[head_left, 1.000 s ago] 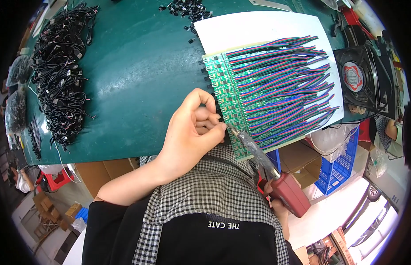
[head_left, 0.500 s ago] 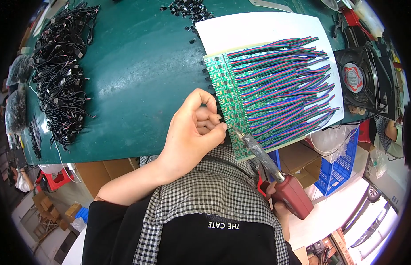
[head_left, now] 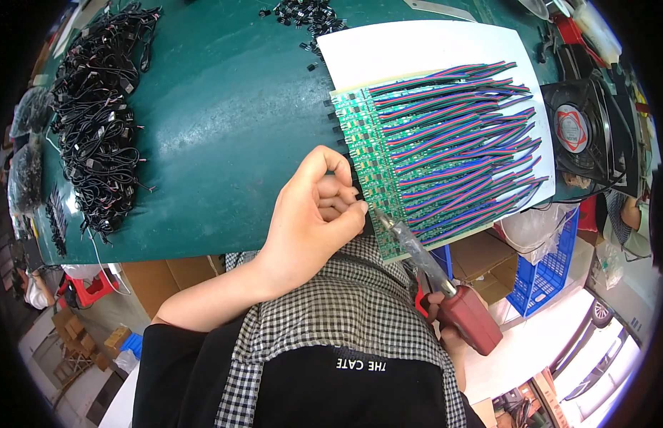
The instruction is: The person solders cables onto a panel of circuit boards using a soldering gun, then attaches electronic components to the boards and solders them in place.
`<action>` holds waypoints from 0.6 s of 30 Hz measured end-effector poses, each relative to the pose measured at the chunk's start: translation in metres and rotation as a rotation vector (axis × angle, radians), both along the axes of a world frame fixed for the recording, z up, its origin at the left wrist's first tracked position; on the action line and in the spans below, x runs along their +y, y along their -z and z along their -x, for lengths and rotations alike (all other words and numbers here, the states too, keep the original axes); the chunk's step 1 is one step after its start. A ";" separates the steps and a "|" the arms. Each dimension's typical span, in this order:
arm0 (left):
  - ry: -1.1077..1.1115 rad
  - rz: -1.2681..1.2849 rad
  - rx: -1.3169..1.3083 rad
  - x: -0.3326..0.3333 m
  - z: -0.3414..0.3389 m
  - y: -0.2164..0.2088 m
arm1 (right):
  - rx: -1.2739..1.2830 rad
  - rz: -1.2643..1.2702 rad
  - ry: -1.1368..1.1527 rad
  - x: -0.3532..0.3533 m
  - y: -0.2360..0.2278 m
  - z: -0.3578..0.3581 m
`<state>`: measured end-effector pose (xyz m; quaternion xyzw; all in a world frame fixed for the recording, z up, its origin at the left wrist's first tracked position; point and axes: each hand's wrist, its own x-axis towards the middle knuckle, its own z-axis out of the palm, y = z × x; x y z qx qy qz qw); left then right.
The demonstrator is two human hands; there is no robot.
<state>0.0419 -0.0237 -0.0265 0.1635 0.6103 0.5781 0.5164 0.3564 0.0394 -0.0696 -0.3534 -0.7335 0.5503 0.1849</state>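
Observation:
A green circuit board panel lies on a white sheet, with rows of red, blue, green and black wires running off to the right. Small black connectors stick out along its left edge. My left hand is closed at that edge, thumb and fingertips pinching a small black connector that is mostly covered. In my right hand, partly hidden behind the grip, is a soldering gun with a dark red handle. Its tip meets the board's lower left part, just right of my left fingertips.
A heap of black cables covers the left of the green table. More small black connectors lie at the far middle. A black fan stands at the right. Below the table edge is a blue crate.
The board, its sheet and wires have shifted very slightly. The soldering gun has moved a little downward and left, its tip still by the board's edge. My left hand is nearly still.

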 end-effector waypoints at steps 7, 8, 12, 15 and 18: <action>0.068 0.043 0.170 -0.003 0.002 -0.011 | 0.181 0.284 0.249 -0.002 -0.025 0.035; 0.111 0.062 0.226 -0.002 0.005 -0.016 | 0.208 0.278 0.284 -0.003 -0.022 0.032; -0.144 0.022 0.771 0.017 0.060 -0.003 | 0.085 0.101 0.473 -0.006 -0.037 0.059; 0.007 0.010 1.163 0.036 0.108 0.014 | 0.134 0.155 0.405 -0.002 -0.033 0.058; 0.097 0.010 1.257 0.050 0.122 0.019 | 0.165 0.202 0.354 -0.001 -0.032 0.053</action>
